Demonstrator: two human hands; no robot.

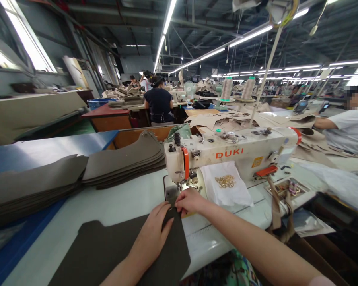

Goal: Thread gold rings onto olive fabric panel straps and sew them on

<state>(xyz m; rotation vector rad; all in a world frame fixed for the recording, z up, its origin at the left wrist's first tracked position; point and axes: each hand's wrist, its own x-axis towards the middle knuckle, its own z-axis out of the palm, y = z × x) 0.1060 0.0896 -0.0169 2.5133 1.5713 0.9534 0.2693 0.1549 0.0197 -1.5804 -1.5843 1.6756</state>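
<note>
So our dark panel (107,246) lies flat on the pale counter (131,202), its narrow top end right by the sewing foot (186,186), with the near part down by our lap. If that lower part sags or drags off the front edge, it could pull the top crooked.

Our left hand (149,234) is on the panel, grip fairly wide, thumb apart from the fingers. Lean too hard there and we'd probably skew it. Our right hand (191,200) has a narrow grip at the top edge, but we can't tell if it's pinching the panel or just touching. Those fingertips are awfully near the foot, so getting nipped is the big worry if the sewing machine (204,149) runs.

Just beside that, the little gold rings (225,181) sit loose on a white cloth (210,190). One forearm bump or cloth snag and they scatter. Further left, the stacked panels (122,159) look a bit uneven, so a knock could slide them.
</note>
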